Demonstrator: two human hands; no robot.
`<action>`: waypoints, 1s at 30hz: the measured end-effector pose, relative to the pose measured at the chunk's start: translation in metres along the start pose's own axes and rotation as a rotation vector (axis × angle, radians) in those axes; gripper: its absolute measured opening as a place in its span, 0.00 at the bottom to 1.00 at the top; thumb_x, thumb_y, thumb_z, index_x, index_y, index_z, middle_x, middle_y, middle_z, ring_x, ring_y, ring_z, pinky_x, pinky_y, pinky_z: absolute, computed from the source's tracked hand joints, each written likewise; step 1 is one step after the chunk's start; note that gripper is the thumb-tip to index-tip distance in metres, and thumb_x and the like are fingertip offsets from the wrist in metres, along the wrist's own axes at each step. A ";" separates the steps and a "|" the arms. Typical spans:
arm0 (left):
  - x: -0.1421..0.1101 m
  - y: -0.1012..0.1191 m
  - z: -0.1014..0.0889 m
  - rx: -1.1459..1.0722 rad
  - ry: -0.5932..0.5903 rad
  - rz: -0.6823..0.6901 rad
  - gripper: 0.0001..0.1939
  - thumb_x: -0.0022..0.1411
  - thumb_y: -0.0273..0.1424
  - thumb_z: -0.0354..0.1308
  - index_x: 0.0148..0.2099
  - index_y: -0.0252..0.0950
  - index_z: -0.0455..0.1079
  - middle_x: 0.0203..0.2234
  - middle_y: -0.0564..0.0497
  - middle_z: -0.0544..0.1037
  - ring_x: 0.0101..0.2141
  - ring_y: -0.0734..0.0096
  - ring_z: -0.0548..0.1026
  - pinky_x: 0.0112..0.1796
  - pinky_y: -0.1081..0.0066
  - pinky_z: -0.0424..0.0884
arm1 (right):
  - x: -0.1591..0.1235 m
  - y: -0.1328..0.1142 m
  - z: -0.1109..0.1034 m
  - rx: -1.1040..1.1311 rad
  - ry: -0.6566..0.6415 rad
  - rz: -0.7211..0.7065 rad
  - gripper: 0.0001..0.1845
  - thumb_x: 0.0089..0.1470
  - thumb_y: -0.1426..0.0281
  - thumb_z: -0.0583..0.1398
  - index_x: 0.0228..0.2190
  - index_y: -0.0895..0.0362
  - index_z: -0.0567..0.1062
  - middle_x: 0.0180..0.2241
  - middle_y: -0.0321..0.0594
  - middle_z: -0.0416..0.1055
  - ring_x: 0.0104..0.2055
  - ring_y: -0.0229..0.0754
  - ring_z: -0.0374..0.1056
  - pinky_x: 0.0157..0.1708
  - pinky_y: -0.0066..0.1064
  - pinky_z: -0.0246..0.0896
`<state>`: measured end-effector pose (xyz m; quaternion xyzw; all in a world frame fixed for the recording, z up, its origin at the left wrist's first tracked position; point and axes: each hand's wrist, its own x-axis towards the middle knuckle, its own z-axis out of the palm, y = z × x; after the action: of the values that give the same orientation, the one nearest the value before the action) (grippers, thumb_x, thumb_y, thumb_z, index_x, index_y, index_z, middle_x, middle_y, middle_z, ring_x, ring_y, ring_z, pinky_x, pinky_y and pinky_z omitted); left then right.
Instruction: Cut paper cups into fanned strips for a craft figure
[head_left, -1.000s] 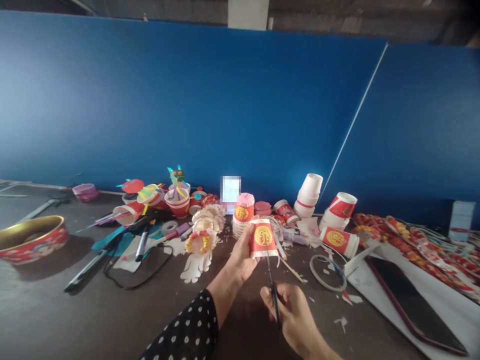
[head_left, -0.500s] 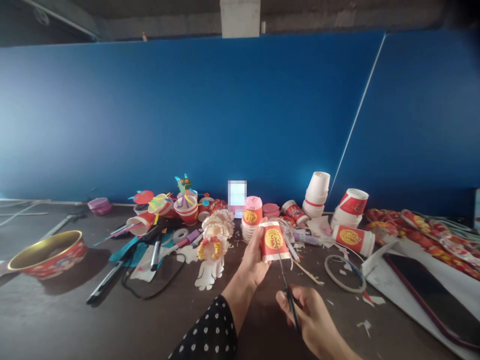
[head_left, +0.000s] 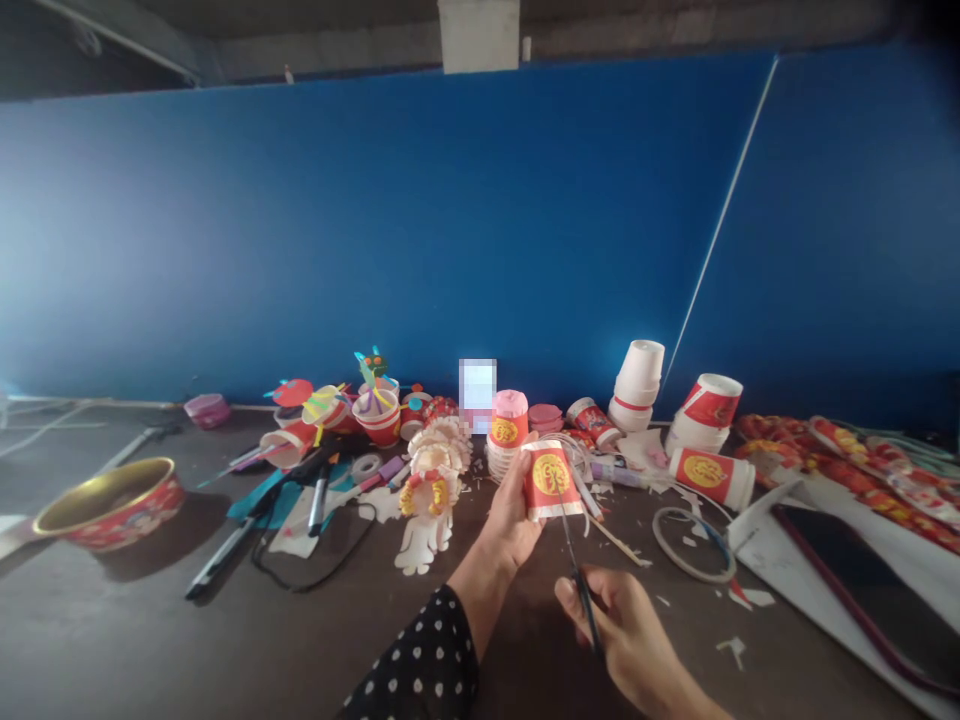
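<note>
My left hand [head_left: 508,512] grips a red paper cup [head_left: 551,480] with a yellow emblem, held upside down above the dark table [head_left: 112,620]. My right hand [head_left: 626,630] is closed round the handles of dark scissors [head_left: 577,570]. The blades point up into the cup's rim. A black sleeve with white dots covers my left forearm.
Cut paper-cup crafts [head_left: 435,470], markers [head_left: 319,495] and a tape roll [head_left: 365,466] lie at left centre. A red and gold bowl [head_left: 105,500] sits far left. White and red cups [head_left: 709,470] stand at right, beside a ring [head_left: 694,545] and a dark tablet [head_left: 862,590]. A blue wall stands behind.
The view shifted a little right and up, so the objects sit slightly further right in frame. Both hands keep their hold; the scissors stay at the cup's rim.
</note>
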<state>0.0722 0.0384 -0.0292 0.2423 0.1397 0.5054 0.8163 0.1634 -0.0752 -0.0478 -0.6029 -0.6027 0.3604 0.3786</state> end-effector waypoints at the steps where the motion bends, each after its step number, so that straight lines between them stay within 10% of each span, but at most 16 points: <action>1: 0.000 0.000 0.000 -0.008 -0.013 -0.005 0.26 0.53 0.37 0.57 0.53 0.39 0.61 0.42 0.47 0.72 0.37 0.67 0.72 0.35 0.72 0.68 | 0.000 -0.001 -0.001 0.001 0.001 0.002 0.23 0.50 0.54 0.52 0.15 0.57 0.58 0.15 0.30 0.50 0.18 0.31 0.47 0.18 0.25 0.39; 30: 0.003 -0.001 0.001 -0.048 -0.003 0.029 0.28 0.50 0.37 0.60 0.53 0.39 0.60 0.39 0.45 0.72 0.35 0.64 0.72 0.36 0.66 0.67 | -0.002 -0.013 -0.001 -0.050 0.081 0.017 0.28 0.44 0.45 0.50 0.13 0.56 0.57 0.13 0.30 0.49 0.17 0.32 0.46 0.17 0.26 0.40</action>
<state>0.0751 0.0402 -0.0291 0.2255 0.1231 0.5199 0.8147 0.1581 -0.0771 -0.0357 -0.6313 -0.5907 0.3236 0.3845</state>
